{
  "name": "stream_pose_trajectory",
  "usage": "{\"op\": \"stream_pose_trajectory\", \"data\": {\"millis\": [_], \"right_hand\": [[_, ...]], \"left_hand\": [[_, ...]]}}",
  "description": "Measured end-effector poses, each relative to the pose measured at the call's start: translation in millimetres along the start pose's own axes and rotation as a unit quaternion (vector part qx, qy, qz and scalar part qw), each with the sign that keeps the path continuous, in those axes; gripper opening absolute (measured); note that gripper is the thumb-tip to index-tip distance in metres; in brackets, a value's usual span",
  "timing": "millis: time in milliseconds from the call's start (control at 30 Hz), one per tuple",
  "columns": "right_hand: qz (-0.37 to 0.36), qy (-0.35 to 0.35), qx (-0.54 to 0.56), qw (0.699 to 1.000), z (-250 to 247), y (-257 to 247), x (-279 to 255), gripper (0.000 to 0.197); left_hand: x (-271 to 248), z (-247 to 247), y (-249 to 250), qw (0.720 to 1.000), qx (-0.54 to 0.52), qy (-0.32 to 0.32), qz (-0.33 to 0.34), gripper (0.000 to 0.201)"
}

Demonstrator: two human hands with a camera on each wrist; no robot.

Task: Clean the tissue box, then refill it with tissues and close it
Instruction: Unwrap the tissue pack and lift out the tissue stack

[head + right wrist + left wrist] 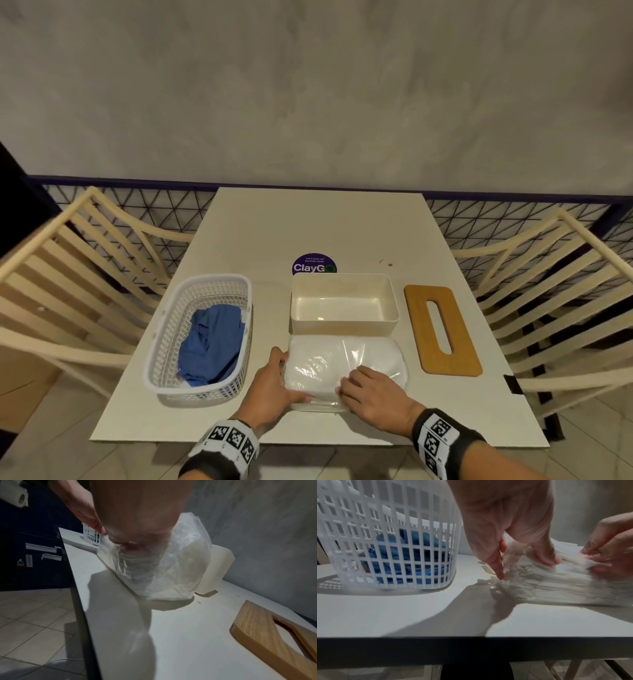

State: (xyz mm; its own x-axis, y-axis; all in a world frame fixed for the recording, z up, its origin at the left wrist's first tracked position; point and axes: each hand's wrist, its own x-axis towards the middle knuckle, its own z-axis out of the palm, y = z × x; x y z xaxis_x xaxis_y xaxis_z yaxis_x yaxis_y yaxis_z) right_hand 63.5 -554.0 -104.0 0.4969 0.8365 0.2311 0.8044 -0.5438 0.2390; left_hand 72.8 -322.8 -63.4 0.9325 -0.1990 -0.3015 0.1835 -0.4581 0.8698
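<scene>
Fingers of your left hand (274, 383) and right hand (371, 394) pinch the tissue pack's plastic wrap (346, 366), just before the empty tissue box (344, 303); peel gently, keeping the stack square.

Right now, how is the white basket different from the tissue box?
The white basket has walls full of little holes, but the tissue box has solid cream walls. The basket holds a crumpled blue cloth; the box is empty inside. The basket sits at the left of the table, and the box in the middle. Both are open-topped and stand upright on the table.
</scene>
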Motion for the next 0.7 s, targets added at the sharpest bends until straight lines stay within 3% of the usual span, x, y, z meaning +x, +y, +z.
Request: {"op": "stream_pose_trajectory", "data": {"millis": [133, 367, 500, 600, 633, 700], "right_hand": [[0.030, 0.006, 0.028, 0.999, -7, -1, 5, 0.014], [0.206, -0.015, 0.185, 0.961, -23, -19, 6, 0.013], [0.349, -0.031, 0.369, 0.861, -44, -5, 21, 0.016], [0.401, -0.019, 0.490, 0.774, -63, 21, 38, 0.028], [0.405, -0.009, 0.509, 0.759, -67, 29, 43, 0.033], [0.406, -0.016, 0.509, 0.759, -75, 40, 53, 0.036]], "left_hand": [[-1, 0, 0, 1.000, -0.005, 0.003, 0.001, 0.063], [-1, 0, -4, 0.999, -0.046, -0.016, 0.003, 0.070], [-1, -6, 0, 0.991, -0.109, -0.068, 0.023, 0.100], [5, -11, 1, 0.990, -0.102, -0.079, 0.053, 0.105], [9, -13, 1, 0.991, -0.092, -0.074, 0.062, 0.104], [19, -13, 1, 0.993, -0.067, -0.045, 0.083, 0.087]]}}
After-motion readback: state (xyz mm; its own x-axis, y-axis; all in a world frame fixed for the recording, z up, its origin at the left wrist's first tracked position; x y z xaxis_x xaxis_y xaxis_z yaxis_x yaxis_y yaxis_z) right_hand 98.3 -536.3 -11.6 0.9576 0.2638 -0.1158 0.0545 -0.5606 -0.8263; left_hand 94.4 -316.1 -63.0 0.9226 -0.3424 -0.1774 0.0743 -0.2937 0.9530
